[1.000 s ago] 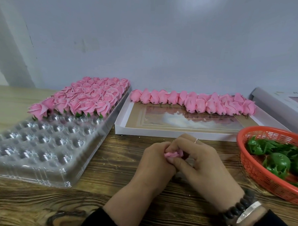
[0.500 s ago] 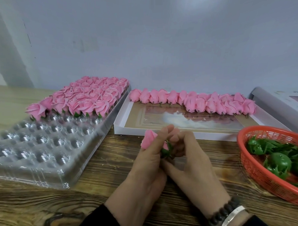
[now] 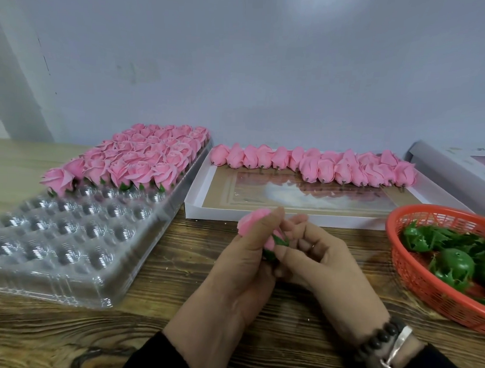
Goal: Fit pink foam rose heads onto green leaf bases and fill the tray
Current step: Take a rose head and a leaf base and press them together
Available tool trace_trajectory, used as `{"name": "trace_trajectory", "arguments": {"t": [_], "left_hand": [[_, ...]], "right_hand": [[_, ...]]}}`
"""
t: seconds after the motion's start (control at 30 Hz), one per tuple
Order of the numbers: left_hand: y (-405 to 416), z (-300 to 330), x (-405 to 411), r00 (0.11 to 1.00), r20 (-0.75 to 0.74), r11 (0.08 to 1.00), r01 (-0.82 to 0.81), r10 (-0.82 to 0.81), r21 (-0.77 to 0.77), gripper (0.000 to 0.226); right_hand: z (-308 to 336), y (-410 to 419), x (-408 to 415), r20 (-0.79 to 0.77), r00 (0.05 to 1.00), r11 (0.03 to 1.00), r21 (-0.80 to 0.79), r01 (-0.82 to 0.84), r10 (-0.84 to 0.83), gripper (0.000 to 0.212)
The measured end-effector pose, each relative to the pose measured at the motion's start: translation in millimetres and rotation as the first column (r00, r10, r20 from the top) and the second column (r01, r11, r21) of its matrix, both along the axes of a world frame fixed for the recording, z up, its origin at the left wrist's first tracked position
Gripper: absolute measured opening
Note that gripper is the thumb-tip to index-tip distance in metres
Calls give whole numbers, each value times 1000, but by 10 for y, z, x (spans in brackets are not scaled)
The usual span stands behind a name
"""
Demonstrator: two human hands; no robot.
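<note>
1. One rose head [image 3: 252, 221] is in my hands in the head view. My left hand [image 3: 239, 270] grips it, fingers and thumb curled round the bloom, with the pink top poking out above the thumb.
2. My right hand [image 3: 320, 259] sits just to the right of the left, touching it. Its fingers are curled in and its fingertips pinch the green leaf base [image 3: 279, 239] at the bottom of the bloom. I judge the fitting step is nearly done; whether the base is fully seated I cannot tell.
3. Next, as I see it, comes a carry forward and to the left of my hands to the clear tray [image 3: 66, 248], setting the rose upright in a free pocket beside the finished roses [image 3: 142, 160] at its far end.
4. Nothing lies between my hands and the near empty pockets, only bare wooden table [image 3: 176, 267].
5. Beyond my hands lies a white box [image 3: 303, 218] with a row of unfitted rose heads [image 3: 320, 166] along its far side. To the right of my right hand stands an orange basket [image 3: 415, 277] of spare leaf bases [image 3: 454, 266].
</note>
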State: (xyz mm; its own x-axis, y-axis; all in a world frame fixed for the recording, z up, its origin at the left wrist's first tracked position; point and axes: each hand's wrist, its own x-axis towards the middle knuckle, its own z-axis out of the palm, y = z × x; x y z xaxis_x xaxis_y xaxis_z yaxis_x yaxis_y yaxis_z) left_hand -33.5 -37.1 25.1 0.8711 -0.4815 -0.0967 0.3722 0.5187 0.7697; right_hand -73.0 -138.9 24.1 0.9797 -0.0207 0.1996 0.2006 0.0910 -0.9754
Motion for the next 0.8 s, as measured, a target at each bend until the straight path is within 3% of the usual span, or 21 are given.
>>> {"name": "trace_trajectory", "arguments": {"t": [0.17,0.37,0.43,0.53,0.63,0.7,0.8], "left_hand": [[-14,-6,3,986,-71,985,-157,152,-69,28],[-37,-15,-46,987,-42,987,-154,152,-49,28],[-42,-22,-48,992,-1,992,-125,125,-28,26],[-21,-20,-28,997,36,998,-64,65,-19,21],[19,-13,-6,997,69,998,-23,19,53,30],[24,8,-14,992,118,989,-56,40,135,30],[30,8,-11,970,213,966,-165,121,200,22]], "right_hand": [[-42,56,13,53,985,967,-190,172,-165,31],[-73,105,1,185,948,857,-407,315,-261,32],[-63,112,4,173,948,876,-368,313,-266,25],[-17,52,17,41,988,983,-103,152,-149,22],[20,-2,-10,-64,998,993,116,5,3,29],[25,-8,-23,-80,996,990,142,-24,36,28],[13,4,-16,-28,999,999,-17,31,-32,15]]}}
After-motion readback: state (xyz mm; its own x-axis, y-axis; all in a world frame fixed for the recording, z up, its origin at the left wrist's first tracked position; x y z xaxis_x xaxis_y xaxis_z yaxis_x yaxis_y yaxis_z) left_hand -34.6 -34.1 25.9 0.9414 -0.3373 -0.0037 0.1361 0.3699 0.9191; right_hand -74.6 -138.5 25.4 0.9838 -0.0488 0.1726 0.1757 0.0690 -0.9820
